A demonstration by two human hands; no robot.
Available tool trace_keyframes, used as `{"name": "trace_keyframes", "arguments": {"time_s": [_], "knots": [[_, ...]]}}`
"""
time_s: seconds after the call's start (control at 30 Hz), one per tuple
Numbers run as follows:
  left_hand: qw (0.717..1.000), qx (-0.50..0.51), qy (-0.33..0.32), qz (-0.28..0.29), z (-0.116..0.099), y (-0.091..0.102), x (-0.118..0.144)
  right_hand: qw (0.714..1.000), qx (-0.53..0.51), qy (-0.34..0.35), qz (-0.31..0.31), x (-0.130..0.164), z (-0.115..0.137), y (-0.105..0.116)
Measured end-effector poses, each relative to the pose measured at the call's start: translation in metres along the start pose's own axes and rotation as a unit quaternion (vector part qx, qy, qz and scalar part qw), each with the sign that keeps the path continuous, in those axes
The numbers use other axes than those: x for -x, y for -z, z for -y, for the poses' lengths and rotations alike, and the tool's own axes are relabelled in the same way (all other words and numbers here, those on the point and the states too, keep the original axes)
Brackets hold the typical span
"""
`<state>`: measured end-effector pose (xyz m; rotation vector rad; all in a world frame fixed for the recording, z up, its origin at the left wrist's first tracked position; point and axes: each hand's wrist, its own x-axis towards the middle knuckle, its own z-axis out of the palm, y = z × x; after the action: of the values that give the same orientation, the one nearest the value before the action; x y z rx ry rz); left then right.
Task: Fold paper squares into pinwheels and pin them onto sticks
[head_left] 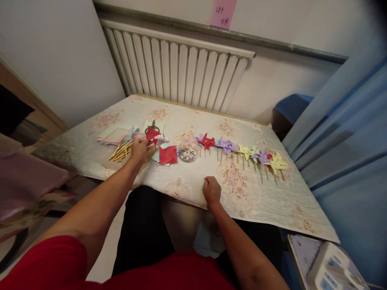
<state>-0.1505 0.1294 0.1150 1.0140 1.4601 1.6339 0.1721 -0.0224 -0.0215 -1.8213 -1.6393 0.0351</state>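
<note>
I am seeing the left hand (pixel 138 150) pinching a red pinwheel (pixel 152 133) over the sticks (pixel 121 152), the right hand (pixel 211 190) resting fisted, empty, on the desk (pixel 193 181), while the clear bowl (pixel 188 152) is holding glittery bits too small to identify.

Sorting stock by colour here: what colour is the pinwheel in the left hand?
Red. The pinwheel held up by the left hand shows best in the head view.
</note>
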Motion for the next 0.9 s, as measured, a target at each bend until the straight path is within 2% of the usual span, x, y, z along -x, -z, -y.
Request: {"name": "trace_keyframes", "arguments": {"time_s": [0.1,0.2,0.27,0.37,0.47,0.57,0.77,0.9], "knots": [[0.989,0.101,0.104,-0.013,-0.001,0.000,0.002,1.000,0.002,-0.003,0.006,0.000,0.000,0.000],[0.979,0.098,0.176,-0.016,-0.003,-0.003,0.005,1.000,0.005,-0.006,0.008,-0.001,0.000,0.000],[0.975,0.118,0.186,-0.013,-0.008,-0.005,0.005,1.000,0.005,-0.005,0.009,-0.001,0.001,0.000],[0.970,0.186,0.157,0.008,-0.018,-0.007,0.005,1.000,0.001,0.001,0.005,-0.001,0.001,0.001],[0.960,0.233,0.146,0.057,-0.029,-0.006,0.010,1.000,-0.004,0.003,-0.001,-0.001,0.001,0.001],[0.942,0.266,0.153,0.135,-0.034,-0.005,0.022,1.000,-0.005,0.000,-0.001,-0.001,0.001,0.001],[0.880,0.335,0.194,0.277,-0.026,-0.014,0.054,1.000,-0.016,-0.012,0.007,-0.002,0.002,0.001],[0.846,0.344,0.228,0.338,-0.018,-0.029,0.079,0.996,-0.082,-0.039,-0.014,-0.003,0.003,0.003]]}}
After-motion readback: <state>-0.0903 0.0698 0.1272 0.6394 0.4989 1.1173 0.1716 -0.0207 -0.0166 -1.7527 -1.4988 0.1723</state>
